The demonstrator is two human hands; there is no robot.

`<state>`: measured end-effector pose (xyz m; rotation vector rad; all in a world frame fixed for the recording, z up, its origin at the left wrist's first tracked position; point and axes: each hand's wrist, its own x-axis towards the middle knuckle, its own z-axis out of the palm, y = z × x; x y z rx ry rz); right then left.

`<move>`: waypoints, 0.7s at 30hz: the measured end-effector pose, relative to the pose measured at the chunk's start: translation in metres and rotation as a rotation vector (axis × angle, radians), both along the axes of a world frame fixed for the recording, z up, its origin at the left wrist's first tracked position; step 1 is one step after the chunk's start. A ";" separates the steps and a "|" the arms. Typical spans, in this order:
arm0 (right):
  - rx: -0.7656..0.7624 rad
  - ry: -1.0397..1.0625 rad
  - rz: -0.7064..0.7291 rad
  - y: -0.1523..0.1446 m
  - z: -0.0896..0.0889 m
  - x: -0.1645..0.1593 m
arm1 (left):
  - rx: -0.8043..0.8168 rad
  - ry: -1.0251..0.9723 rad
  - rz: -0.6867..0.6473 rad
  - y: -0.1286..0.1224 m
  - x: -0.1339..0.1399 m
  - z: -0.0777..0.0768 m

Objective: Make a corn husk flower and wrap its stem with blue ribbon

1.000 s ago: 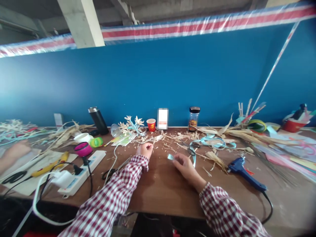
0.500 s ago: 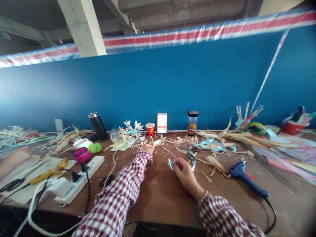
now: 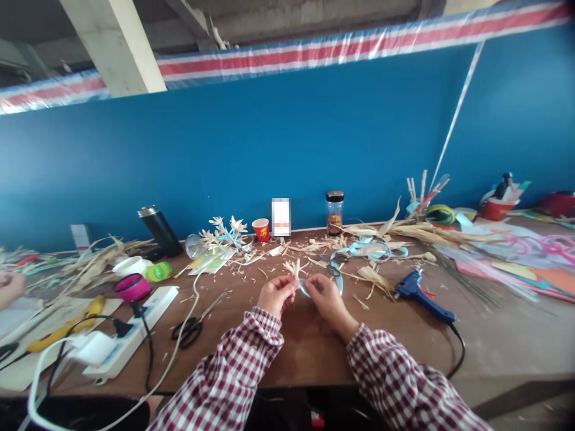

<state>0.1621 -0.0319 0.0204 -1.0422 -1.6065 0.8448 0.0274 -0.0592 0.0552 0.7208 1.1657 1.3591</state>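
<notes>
Between the fingers of my left hand (image 3: 276, 295) is a small pale flower (image 3: 294, 268) that looks made of dried husk, its petals pointing up. My right hand (image 3: 327, 297) pinches the end of a light blue ribbon (image 3: 303, 288) right beside the flower's base. The two hands almost touch above the brown table (image 3: 309, 365). More of the blue ribbon (image 3: 377, 248) lies looped on the table behind my right hand. Black scissors (image 3: 191, 329) rest open to the left of my left hand. A bunch of finished pale flowers (image 3: 227, 233) stands farther back.
A blue glue gun (image 3: 424, 296) lies at the right, its cord over the table edge. At the left are a white power strip (image 3: 135, 335) and a yellow glue gun (image 3: 72, 323). Husk scraps (image 3: 377, 278), a red paper cup (image 3: 261, 230) and a jar (image 3: 335, 214) stand behind. Another person's hand (image 3: 11, 288) shows far left.
My left hand has come back from the scraps near the paper cup, now with a husk flower in it. It has met my right hand, which still holds the ribbon. The view has shifted right.
</notes>
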 end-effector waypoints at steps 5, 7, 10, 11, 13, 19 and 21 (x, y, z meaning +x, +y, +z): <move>-0.001 -0.003 -0.003 0.001 0.002 0.001 | -0.095 -0.129 0.012 -0.002 0.001 -0.007; -0.008 -0.003 -0.011 0.001 0.003 0.002 | -0.121 -0.158 -0.006 -0.003 0.001 -0.011; -0.016 -0.003 -0.005 0.000 0.004 0.002 | -0.139 -0.151 -0.010 -0.004 0.002 -0.016; -0.018 -0.003 0.001 0.000 0.004 0.003 | -0.141 -0.144 -0.005 -0.004 0.002 -0.017; -0.022 0.000 0.015 -0.001 0.004 0.003 | -0.140 -0.133 0.002 -0.004 0.004 -0.019; -0.039 0.008 0.056 -0.002 0.003 0.002 | -0.118 -0.117 -0.024 -0.004 0.003 -0.018; -0.045 0.013 0.072 -0.002 0.003 0.002 | -0.127 -0.107 -0.043 -0.004 0.001 -0.017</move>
